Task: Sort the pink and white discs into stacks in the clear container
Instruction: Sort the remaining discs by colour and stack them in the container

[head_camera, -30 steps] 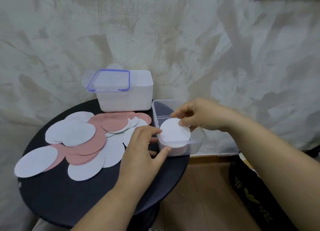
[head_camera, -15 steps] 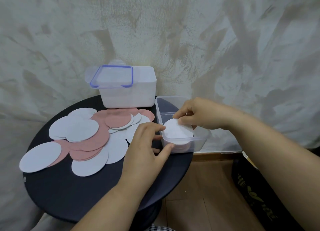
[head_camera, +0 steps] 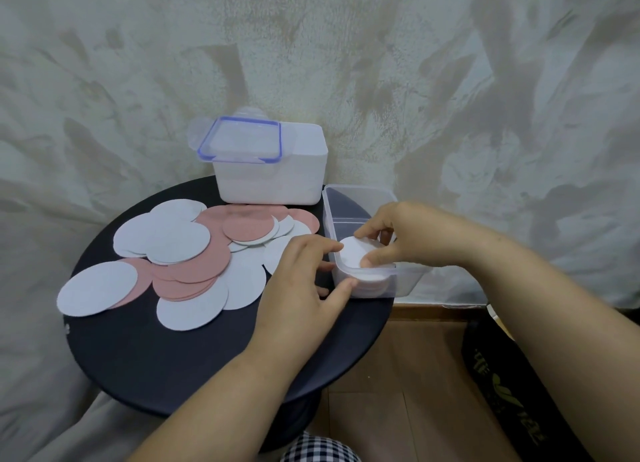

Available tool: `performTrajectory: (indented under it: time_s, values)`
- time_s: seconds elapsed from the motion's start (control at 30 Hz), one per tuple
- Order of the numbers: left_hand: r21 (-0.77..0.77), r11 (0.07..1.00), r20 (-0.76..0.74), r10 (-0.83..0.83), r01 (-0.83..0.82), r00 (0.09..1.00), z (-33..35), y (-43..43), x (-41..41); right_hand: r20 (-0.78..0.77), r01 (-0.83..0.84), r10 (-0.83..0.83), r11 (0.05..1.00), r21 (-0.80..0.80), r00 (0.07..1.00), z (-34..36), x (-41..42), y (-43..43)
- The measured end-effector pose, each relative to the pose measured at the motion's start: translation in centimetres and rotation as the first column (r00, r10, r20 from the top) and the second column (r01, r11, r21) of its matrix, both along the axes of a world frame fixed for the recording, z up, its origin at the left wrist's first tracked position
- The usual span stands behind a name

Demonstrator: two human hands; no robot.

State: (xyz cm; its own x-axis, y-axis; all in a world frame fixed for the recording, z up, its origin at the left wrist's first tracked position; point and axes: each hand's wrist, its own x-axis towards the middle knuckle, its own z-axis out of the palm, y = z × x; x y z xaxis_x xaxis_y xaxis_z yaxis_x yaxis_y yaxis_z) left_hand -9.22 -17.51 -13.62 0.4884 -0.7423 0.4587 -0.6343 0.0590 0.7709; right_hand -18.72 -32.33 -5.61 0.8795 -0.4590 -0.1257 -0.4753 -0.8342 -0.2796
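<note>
Lower now than a second ago, the white disc (head_camera: 356,255) lies almost flat in the near end of the clear container (head_camera: 360,202), on a stack of white discs (head_camera: 370,284). Right hand (head_camera: 405,235) pinches its far and near edges between fingertips and thumb. Left hand (head_camera: 304,281) braces the container's near left corner, fingers on the rim, thumb against the wall. Loose pink and white discs (head_camera: 194,254) overlap on the black table (head_camera: 173,357) to the left, before a white box (head_camera: 273,171).
</note>
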Motion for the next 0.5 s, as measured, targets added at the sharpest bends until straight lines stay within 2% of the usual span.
performTrajectory:
  time_s: [0.13, 0.2, 0.3, 0.4, 0.5]
  values:
    - [-0.004, 1.000, -0.041, -0.026, 0.026, 0.999, 0.3, 0.3, 0.1, -0.025, -0.028, 0.027, 0.998, -0.050, 0.999, -0.2, -0.2, 0.1]
    - [-0.011, 0.999, -0.074, -0.041, 0.040, 0.996, 0.5, 0.8, 0.2, 0.016, -0.020, 0.021, 0.999, -0.046, 1.000, -0.2, -0.4, 0.2]
    - [-0.038, 0.999, -0.043, -0.011, 0.009, 0.999, 0.7, 2.6, 0.9, 0.233, 0.001, 0.006, 1.000, -0.029, 0.972, 0.0, -0.8, 1.0]
    - [-0.065, 0.990, 0.118, 0.133, -0.126, 0.984, 0.5, 5.6, 2.5, 0.478, -0.038, 0.024, 0.999, 0.019, 0.878, 0.2, -0.5, 3.1]
    - [-0.070, 0.952, 0.186, 0.305, -0.297, 0.934, 0.3, 8.9, 5.1, 0.572, -0.129, 0.076, 0.990, 0.053, 0.817, -0.6, 0.8, 6.4]
